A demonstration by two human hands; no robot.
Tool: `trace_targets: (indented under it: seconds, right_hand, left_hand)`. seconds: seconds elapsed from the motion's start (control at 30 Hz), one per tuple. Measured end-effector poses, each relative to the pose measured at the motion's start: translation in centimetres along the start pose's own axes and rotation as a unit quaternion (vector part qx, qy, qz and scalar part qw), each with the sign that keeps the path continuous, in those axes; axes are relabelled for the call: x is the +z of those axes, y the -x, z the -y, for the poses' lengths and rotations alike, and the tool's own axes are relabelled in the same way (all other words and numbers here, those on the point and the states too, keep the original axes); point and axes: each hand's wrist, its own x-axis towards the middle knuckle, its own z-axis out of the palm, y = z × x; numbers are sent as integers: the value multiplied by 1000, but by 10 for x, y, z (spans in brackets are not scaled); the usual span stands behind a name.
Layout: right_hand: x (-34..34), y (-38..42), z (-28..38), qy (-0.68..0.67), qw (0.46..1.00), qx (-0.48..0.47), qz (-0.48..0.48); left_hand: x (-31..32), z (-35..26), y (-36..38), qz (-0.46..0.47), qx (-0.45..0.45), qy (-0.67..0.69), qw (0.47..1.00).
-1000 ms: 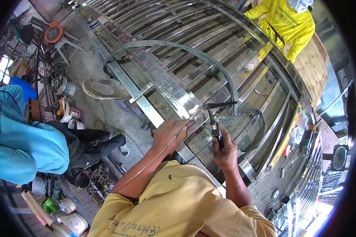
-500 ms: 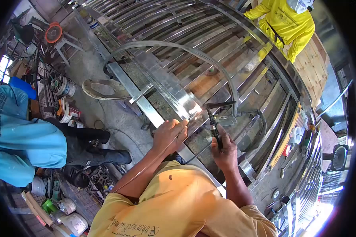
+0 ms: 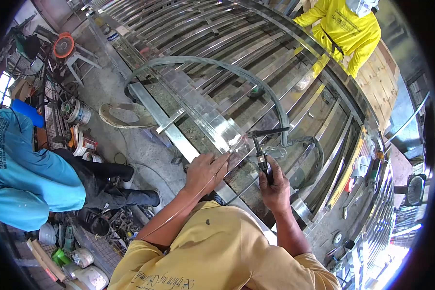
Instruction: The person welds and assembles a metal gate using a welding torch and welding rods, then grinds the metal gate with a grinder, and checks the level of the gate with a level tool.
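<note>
The right hand [image 3: 275, 186] grips the welding torch [image 3: 261, 155], its tip at the joint on the steel gate frame [image 3: 212, 123], near the frame's near edge. The left hand [image 3: 205, 171] pinches a thin filler rod [image 3: 188, 199] toward the same joint. Beyond, open slats leave room. A person in yellow [image 3: 345, 31] stands at the far edge.

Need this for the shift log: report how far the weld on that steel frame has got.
Done: the frame already has its bars laid in place. In hand: right hand holds the torch at the joint; left hand feeds the filler rod. Left: no finished bead shows.
</note>
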Motion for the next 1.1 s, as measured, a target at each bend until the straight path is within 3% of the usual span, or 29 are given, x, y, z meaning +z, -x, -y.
trace_targets:
  seconds: [0.27,0.67,0.77,0.8,0.87,0.97,1.1]
  right_hand:
    - [0,1,6,21,999,25,22]
    - [-1,-2,10,32,999,25,35]
    - [-1,-3,10,32,999,12,33]
    - [6,0,-6,5,998,-59,5]
    - [8,-1,-5,-1,997,-71,-9]
    - [2,-1,7,45,999,4,12]
    - [1,1,9,13,1000,12,7]
  left_hand:
    - [6,4,2,-36,11,11,999]
    - [-5,-2,0,31,-19,-8,999]
    - [2,3,3,11,3,-13,1000]
    - [3,4,2,2,9,-2,1000]
    - [6,6,1,-17,19,19,999]
    - [3,4,1,-7,1,10,1000]
    - [2,2,2,-9,-9,7,1000]
